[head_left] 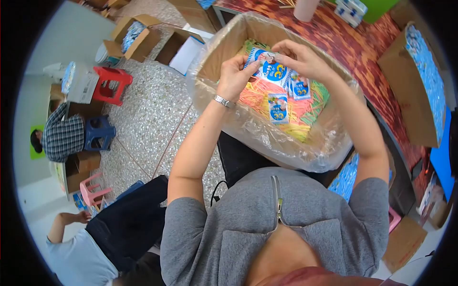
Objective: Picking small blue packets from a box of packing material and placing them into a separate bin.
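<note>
My left hand (233, 78) pinches the left side of a blue and white packet (273, 74), thumb on its face. My right hand (303, 61) has its fingers closed at the packet's upper right edge. The packet is held above a large cardboard box lined with clear plastic (267, 138). Inside the box lie many thin sticks or strands (253, 98) in pink, green and yellow. On top of them rest a smaller blue and white packet (278, 108) and another such packet (300, 88), partly overlapped by others.
A red-patterned table (329, 40) borders the box, with a pink cylinder (306, 9) on it. At right stands a carton of blue packets (424, 81). Open cartons (136, 38), a red stool (112, 86) and a blue stool (99, 132) are at left. Two people (67, 136) are nearby.
</note>
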A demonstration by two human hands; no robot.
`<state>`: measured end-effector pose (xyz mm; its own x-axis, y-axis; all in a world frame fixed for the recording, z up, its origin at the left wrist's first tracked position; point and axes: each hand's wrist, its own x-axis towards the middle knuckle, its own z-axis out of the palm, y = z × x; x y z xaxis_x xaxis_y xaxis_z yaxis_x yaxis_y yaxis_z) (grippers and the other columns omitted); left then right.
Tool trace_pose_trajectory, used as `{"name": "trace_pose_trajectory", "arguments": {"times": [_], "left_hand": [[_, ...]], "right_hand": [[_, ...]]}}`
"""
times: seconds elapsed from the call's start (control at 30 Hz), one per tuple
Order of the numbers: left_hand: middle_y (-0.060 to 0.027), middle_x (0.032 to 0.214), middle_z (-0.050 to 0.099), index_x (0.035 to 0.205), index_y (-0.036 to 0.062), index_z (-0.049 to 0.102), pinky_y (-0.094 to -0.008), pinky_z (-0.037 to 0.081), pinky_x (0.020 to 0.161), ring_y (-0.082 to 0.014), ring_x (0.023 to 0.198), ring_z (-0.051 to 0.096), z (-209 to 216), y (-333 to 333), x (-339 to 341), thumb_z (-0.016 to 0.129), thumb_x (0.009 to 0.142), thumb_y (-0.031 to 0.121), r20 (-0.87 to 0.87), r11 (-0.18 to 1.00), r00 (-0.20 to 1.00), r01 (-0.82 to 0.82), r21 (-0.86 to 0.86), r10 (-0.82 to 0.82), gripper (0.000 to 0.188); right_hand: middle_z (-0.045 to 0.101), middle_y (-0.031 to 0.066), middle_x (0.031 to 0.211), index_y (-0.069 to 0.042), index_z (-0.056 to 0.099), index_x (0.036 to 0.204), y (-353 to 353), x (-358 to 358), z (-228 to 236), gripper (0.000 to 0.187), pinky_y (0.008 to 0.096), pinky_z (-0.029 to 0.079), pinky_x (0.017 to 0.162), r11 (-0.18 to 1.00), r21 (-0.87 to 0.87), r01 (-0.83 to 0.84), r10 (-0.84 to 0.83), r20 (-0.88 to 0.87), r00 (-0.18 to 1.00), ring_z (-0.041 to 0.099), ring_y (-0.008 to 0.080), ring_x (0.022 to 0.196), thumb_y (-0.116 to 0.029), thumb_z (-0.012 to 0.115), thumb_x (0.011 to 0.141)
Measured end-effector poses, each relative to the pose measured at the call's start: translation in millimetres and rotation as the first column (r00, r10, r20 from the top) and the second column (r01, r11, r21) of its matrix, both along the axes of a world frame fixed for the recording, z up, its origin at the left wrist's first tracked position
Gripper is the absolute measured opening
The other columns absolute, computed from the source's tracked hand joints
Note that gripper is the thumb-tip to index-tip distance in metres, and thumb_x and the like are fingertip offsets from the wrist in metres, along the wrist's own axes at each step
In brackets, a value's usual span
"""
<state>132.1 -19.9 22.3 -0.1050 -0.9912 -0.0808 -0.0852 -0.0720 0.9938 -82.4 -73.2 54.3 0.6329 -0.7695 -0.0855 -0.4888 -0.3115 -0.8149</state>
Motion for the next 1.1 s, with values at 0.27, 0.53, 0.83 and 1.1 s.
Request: {"name": "trace_pose_trajectory", "arguments": {"times": [0.27,0.53,0.83,1.1], "left_hand": [[-0.0027,0.079,0.066,0.093,0.0024,0.063,-0.0212,0.051,0.057,-0.0079,0.065,0.061,-7.0,19.0,0.7,0.066,0.087,0.013,-0.321,0.96,0.905,-0.264,0.093,0.28,0.013],[0.0023,0.075,0.062,0.099,0.0031,0.066,-0.0241,0.049,0.062,-0.0051,0.068,0.054,-18.8,25.7,-0.3,0.067,0.085,0.026,0.018,0.954,0.964,-0.261,-0.149,0.266,0.027],[-0.0159,0.071,0.065,0.071,0.0068,0.067,-0.0419,0.05,0.062,-0.0325,0.067,0.063,-49.8,13.3,-14.2,0.07,0.07,0.035,0.514,0.848,0.805,0.026,-0.53,0.296,0.028],[-0.0114,0.075,0.067,0.083,0.0034,0.067,-0.0333,0.051,0.066,-0.0226,0.07,0.065,-32.3,17.9,-21.7,0.071,0.073,0.031,0.38,0.901,0.877,-0.124,-0.416,0.296,0.03]], "right_hand": [[0.063,0.0019,0.088,0.001,0.061,0.103,16.7,29.1,-54.1,0.023,0.0219,0.044,0.067,0.955,0.274,0.111,-0.26,0.602,0.755,0.054,0.0053,0.077,-0.019,0.062,0.091],[0.059,-0.0005,0.089,0.001,0.061,0.107,21.2,24.3,-50.0,0.021,0.0231,0.043,0.072,0.986,0.116,0.116,-0.161,0.535,0.829,0.051,0.0071,0.081,-0.014,0.057,0.093],[0.06,0.0125,0.09,-0.005,0.059,0.116,24.9,11.7,-40.0,0.036,0.0326,0.045,0.078,0.813,-0.581,-0.032,0.121,0.116,0.986,0.057,0.0244,0.086,-0.015,0.067,0.083],[0.058,0.0027,0.089,0.001,0.055,0.101,15.1,11.8,-55.1,0.012,0.021,0.043,0.071,0.996,-0.094,0.006,0.053,0.607,0.793,0.053,0.0075,0.081,-0.009,0.055,0.094]]}}
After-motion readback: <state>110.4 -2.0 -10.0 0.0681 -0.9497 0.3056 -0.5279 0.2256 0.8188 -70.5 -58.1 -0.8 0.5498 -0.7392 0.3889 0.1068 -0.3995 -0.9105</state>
